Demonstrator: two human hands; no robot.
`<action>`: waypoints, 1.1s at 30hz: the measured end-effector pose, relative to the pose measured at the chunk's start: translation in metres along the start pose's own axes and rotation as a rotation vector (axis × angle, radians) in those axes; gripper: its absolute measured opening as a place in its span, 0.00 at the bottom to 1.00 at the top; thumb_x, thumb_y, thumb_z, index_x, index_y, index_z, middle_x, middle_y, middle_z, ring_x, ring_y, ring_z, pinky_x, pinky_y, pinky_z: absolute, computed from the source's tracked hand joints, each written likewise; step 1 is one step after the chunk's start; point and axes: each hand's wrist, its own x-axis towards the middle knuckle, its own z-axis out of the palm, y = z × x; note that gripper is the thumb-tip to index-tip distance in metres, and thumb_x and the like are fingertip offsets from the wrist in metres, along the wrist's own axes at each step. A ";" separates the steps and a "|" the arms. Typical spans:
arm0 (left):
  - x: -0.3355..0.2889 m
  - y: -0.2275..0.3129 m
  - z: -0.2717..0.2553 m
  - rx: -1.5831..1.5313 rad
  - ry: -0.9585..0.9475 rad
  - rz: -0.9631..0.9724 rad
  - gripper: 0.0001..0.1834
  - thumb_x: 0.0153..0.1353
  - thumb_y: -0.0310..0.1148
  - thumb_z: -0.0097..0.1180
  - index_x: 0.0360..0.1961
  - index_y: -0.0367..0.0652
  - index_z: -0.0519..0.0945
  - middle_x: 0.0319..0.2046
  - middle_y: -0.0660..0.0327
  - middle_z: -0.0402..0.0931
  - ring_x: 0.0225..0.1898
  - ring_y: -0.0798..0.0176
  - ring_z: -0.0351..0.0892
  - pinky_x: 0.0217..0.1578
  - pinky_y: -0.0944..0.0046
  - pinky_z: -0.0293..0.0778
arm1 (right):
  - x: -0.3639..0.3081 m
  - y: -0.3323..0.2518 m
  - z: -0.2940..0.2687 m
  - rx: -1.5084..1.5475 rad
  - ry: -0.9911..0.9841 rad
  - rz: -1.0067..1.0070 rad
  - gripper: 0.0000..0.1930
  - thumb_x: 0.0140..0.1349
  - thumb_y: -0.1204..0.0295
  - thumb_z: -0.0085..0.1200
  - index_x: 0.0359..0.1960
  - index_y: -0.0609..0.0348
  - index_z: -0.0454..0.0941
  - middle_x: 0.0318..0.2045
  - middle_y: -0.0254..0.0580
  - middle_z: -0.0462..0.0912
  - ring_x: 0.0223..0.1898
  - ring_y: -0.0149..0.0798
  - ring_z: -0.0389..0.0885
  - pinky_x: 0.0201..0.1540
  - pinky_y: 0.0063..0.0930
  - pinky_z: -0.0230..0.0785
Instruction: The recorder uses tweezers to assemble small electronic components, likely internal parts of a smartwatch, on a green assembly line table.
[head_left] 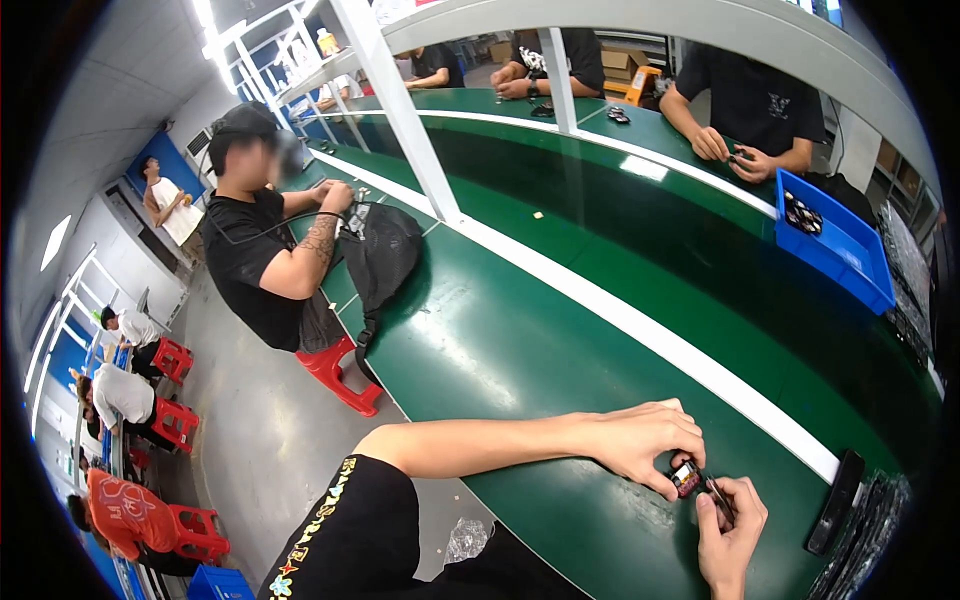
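Above the green worktop [570,370], my left hand [648,445] pinches a small electronic device [686,479] between thumb and fingers. The device has a dark casing, with a reddish board and a pale patch showing. Close by on its right, my right hand [735,535] is closed round a thin dark tool [719,500] whose tip points toward the device. Whether the tip touches the device I cannot tell, and the fingers hide most of the tool.
A long black object [835,502] lies right of my hands beside clear plastic packaging [868,545]. Beyond the white rail [640,315] is a blue bin [850,275] with dark parts. A black bag [382,260] sits near a co-worker on a red stool [345,375]. Other people work across the line.
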 end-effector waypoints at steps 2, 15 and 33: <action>0.000 -0.003 0.004 -0.026 0.035 -0.001 0.32 0.53 0.45 0.85 0.54 0.44 0.83 0.35 0.66 0.81 0.41 0.59 0.82 0.55 0.54 0.68 | 0.001 -0.005 0.000 -0.087 -0.044 -0.078 0.14 0.64 0.76 0.73 0.49 0.65 0.86 0.36 0.40 0.83 0.33 0.33 0.80 0.37 0.27 0.73; -0.001 0.001 0.008 -0.038 -0.009 -0.025 0.39 0.52 0.42 0.84 0.61 0.46 0.77 0.37 0.64 0.82 0.45 0.56 0.82 0.55 0.52 0.68 | -0.003 -0.021 0.002 -0.164 -0.038 -0.135 0.21 0.64 0.74 0.77 0.58 0.59 0.89 0.38 0.46 0.86 0.35 0.43 0.88 0.42 0.36 0.81; 0.025 0.126 -0.005 -0.844 0.072 0.341 0.21 0.76 0.44 0.71 0.52 0.33 0.86 0.43 0.52 0.88 0.44 0.53 0.88 0.48 0.54 0.84 | 0.001 0.001 0.006 0.067 -0.049 -0.376 0.08 0.66 0.80 0.71 0.45 0.65 0.88 0.33 0.43 0.89 0.33 0.38 0.88 0.39 0.33 0.83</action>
